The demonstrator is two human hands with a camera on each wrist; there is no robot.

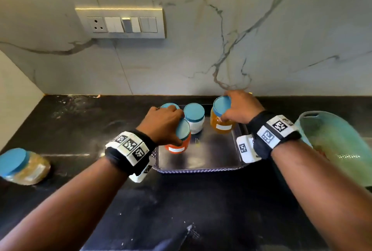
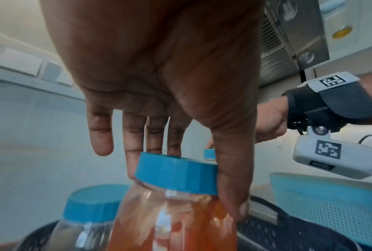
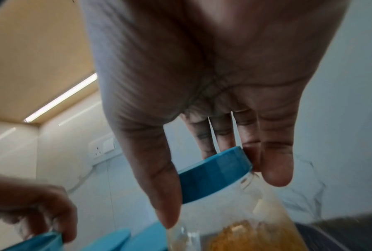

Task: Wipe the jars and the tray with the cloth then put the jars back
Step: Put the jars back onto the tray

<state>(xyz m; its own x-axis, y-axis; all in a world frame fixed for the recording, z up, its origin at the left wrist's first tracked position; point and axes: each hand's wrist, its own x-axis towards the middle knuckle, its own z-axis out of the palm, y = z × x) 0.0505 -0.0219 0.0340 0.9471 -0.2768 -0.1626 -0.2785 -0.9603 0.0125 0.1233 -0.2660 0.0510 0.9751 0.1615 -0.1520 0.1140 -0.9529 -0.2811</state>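
Note:
A metal tray [image 1: 211,156] lies on the black counter. My left hand [image 1: 167,122] grips the blue lid of a red-orange jar [image 1: 177,147] at the tray's front left; the jar leans. In the left wrist view thumb and fingers clamp that lid [image 2: 176,175]. My right hand [image 1: 239,108] grips the blue lid [image 3: 215,175] of a yellow jar [image 1: 223,126] at the tray's back right. A white jar [image 1: 194,119] stands between them, and another blue-lidded jar [image 1: 169,106] is partly hidden behind my left hand. No cloth is in view.
Another blue-lidded jar [image 1: 26,165] with pale brown contents stands on the counter at far left. A turquoise plastic basket [image 1: 332,142] sits right of the tray. The marble wall with a switch panel [image 1: 120,22] rises close behind the tray.

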